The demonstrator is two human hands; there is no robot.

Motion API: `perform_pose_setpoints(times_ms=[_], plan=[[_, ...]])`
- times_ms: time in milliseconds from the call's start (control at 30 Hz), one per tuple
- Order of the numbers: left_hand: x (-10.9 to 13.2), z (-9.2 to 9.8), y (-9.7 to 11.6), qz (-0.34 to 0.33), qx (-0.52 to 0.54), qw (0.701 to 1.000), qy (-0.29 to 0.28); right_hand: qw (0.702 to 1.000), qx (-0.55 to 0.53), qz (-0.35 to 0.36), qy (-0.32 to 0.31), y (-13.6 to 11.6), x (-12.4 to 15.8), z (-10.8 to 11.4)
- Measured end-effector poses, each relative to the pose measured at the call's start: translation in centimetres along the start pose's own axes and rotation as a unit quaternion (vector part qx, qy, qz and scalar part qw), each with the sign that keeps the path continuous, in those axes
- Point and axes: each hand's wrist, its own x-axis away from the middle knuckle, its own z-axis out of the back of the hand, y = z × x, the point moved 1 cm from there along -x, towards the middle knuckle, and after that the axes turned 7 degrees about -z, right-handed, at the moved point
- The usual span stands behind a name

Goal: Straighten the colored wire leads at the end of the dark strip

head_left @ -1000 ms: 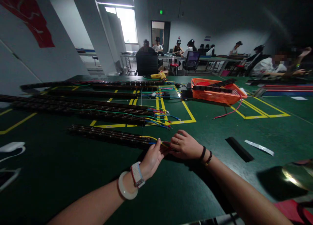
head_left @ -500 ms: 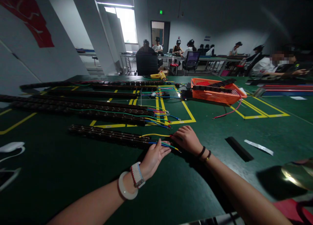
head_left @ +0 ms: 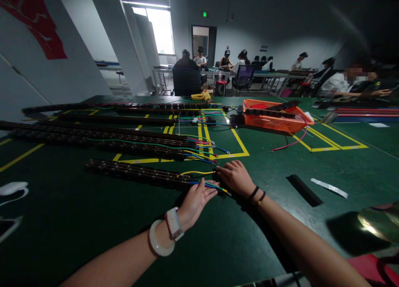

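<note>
A long black segmented cable chain (head_left: 134,170) lies on the green tabletop, with wires coming out of its right end. My left hand (head_left: 195,204) is palm up, holding the green and blue wires (head_left: 215,187) between its thumb and outstretched fingers. Beyond that hand, a ring-shaped metal terminal (head_left: 229,194) tips the wires. My right hand (head_left: 238,180) pinches the free end of a yellow wire (head_left: 196,172), its fingertips covering part of that end. Just behind lie several more black chains (head_left: 109,135) with coloured wires ending in metal terminals.
An orange basket (head_left: 268,123) stands at the back, a red cable (head_left: 293,144) trailing from it. To the right are a black strip (head_left: 304,190) and a white strip (head_left: 329,187). A yellow tool (head_left: 205,96) rests at the far edge. Other people sit at tables beyond.
My right hand has shifted slightly left with the yellow wire's end, and the red near its tip no longer shows clearly. The left hand keeps almost the same place.
</note>
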Motion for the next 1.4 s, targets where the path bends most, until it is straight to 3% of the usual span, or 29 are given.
perform_pose_setpoints(times_ms=[100, 167, 367, 533, 900, 1000, 1233, 1400], plan=[[-0.1, 0.2, -0.2, -0.004, 0.005, 1.000, 0.006, 0.998, -0.050, -0.007, 0.026, 0.2, 0.3, 1.1], [-0.2, 0.4, -0.4, -0.004, 0.011, 1.000, 0.000, 0.997, -0.071, 0.033, 0.018, 0.3, 0.4, 1.6], [-0.4, 0.7, -0.7, -0.003, 0.005, 1.000, -0.015, 0.981, -0.056, 0.163, -0.087, -0.2, 0.4, 1.9], [-0.3, 0.5, -0.5, 0.002, 0.015, 1.000, -0.002, 0.977, -0.085, 0.158, -0.115, -0.5, 0.4, 1.6], [-0.4, 0.5, -0.4, 0.003, 0.023, 1.000, -0.008, 0.983, -0.038, 0.168, -0.069, -0.1, 0.5, 1.4], [-0.3, 0.5, -0.4, 0.002, 0.026, 1.000, -0.010, 0.986, -0.066, 0.146, -0.046, 0.2, 0.4, 1.3], [-0.2, 0.5, -0.4, -0.005, 0.032, 0.999, -0.007, 0.970, -0.237, -0.026, 0.050, 1.0, 0.5, -0.2], [-0.2, 0.5, -0.3, -0.007, 0.031, 0.999, -0.007, 0.967, -0.251, -0.032, 0.038, 1.1, 0.5, -0.7]])
